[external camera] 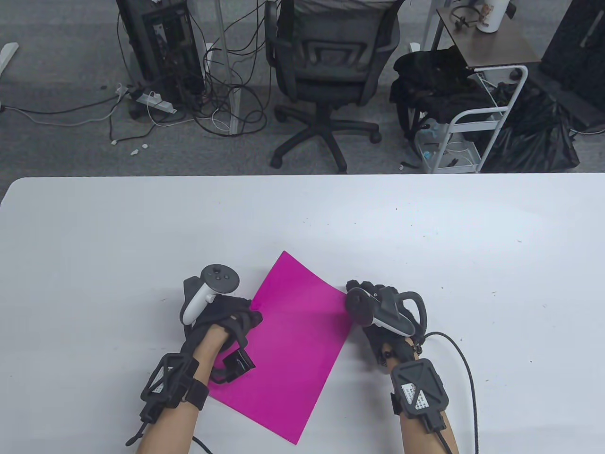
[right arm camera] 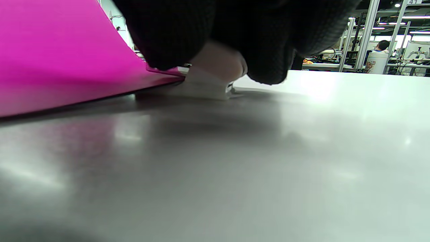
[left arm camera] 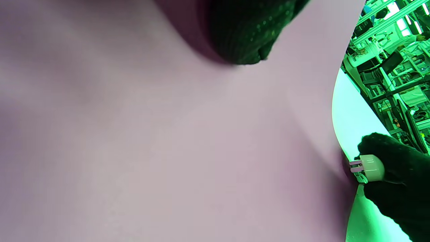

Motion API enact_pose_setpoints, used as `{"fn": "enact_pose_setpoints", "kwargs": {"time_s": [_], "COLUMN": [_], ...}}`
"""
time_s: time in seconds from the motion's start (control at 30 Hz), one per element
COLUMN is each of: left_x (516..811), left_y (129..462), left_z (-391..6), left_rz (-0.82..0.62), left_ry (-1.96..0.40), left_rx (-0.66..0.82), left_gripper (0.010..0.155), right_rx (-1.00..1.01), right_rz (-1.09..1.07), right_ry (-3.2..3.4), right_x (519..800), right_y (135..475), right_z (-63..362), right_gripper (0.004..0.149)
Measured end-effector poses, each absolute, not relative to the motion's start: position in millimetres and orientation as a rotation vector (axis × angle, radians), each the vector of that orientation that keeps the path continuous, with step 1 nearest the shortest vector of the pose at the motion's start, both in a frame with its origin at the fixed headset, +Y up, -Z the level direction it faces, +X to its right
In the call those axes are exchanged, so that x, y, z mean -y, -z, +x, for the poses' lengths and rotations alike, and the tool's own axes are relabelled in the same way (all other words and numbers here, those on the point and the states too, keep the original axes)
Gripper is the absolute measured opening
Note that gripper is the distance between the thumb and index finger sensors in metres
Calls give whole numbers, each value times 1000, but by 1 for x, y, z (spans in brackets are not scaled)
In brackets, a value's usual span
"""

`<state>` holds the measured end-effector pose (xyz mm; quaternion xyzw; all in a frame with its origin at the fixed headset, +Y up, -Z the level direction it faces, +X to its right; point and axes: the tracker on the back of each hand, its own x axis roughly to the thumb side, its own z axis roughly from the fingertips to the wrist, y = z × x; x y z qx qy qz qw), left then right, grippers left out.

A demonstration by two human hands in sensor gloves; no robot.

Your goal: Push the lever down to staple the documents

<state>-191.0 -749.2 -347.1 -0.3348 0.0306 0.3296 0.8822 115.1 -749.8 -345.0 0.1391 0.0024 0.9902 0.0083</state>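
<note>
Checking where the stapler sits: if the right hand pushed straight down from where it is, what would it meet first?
Probably the small white stapler already under the right hand, clamped over the edge of the magenta paper; beneath that, the white table. Contact depth is unclear.

Table view: set high, angled down and outward over the white table, office floor beyond. Left wrist view: held very close above the magenta paper, facing right. Right wrist view: set almost at tabletop level, facing left. The paper's right edge is shared by all three.
</note>
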Motion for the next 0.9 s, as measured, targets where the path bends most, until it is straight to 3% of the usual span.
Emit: {"fn": "enact_pose_setpoints", "kwargs": {"time_s": [0.7, 0.9], "left_x": [752, 752], "left_y": [345, 345], "left_z": [-194, -194], "left_rz": [-667, -667], "left_ry": [-692, -692], "left_rx": [-20, -22], "left_gripper": [40, 40], "right_rx": [-81, -150], "right_rz": [416, 400], "right_ry": [-3054, -2934], "right_x": [750, 745], "right_y": [345, 347], "right_z": [116, 124], "right_gripper": [61, 68]}}
